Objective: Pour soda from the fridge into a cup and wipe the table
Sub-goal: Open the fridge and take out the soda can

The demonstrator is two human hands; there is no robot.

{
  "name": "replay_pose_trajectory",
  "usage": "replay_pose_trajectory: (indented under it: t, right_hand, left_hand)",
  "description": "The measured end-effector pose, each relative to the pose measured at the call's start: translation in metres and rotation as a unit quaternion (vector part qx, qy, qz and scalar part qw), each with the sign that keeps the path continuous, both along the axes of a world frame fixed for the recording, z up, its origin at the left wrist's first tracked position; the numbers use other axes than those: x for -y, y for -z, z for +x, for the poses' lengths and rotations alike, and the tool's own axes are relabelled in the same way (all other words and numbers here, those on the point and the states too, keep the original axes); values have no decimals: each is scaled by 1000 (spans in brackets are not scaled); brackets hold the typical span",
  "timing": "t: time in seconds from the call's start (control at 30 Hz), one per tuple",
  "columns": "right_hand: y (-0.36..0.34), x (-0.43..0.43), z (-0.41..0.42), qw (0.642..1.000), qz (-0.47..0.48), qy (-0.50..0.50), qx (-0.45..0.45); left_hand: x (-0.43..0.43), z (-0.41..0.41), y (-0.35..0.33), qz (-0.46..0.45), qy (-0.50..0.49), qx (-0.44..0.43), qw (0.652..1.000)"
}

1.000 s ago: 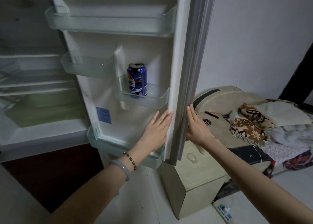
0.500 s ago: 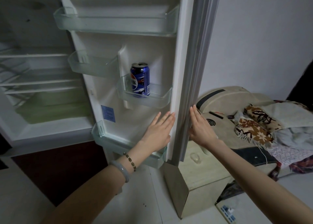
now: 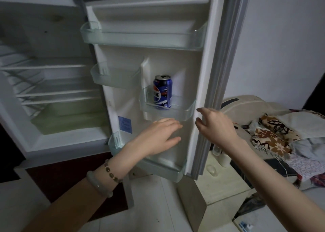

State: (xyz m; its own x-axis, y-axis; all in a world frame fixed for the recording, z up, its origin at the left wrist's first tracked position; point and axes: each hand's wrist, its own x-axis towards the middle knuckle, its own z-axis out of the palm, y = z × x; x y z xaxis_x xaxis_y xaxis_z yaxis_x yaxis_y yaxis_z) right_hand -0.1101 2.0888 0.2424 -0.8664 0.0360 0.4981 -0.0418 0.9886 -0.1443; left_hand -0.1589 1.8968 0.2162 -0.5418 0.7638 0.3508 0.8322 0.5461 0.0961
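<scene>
- Fridge door (image 3: 177,70): stands open, as before.
- Left hand (image 3: 156,137): has come off the door's inner edge; fingers straight, holding nothing, just below the door bin (image 3: 182,111).
- Right hand (image 3: 218,126): has shifted from the outer face to the door's edge; fingers loosely curled, empty.
- Soda can (image 3: 162,91): upright in that bin, unmoved.

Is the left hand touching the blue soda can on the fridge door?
Apart. Head view shows the left hand below the clear door shelf where the soda can stands.
</scene>
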Motion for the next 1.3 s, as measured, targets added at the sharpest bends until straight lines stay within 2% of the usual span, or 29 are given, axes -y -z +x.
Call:
replay_pose_trajectory:
  t: [0.13,0.27,0.37,0.47,0.57,0.73,0.97,1.3]
  right_hand:
    - [-21,24,-16,997,-47,-43,-47]
    - [-31,38,-41,993,-93,-61,-42]
    - [-35,47,-57,990,-126,-54,14]
    - [-40,54,-69,983,-155,-32,95]
    - [-44,57,-80,976,-173,-11,132]
    - [-49,61,-88,963,-216,-20,157]
    - [-48,70,-84,954,-266,-35,133]
    - [-60,94,-55,948,-300,-93,53]
  left_hand:
    - [27,-23,-41,118,8,-4,993]
    - [33,-61,-71,198,-67,43,977]
    - [30,-98,-71,230,-129,143,954]
    - [18,-122,-64,246,-148,235,928]
    - [5,-136,-60,266,-144,276,912]
    - [-5,-142,-55,257,-149,283,912]
    - [-3,-135,-57,273,-166,250,914]
    - [34,-97,-94,280,-119,189,934]
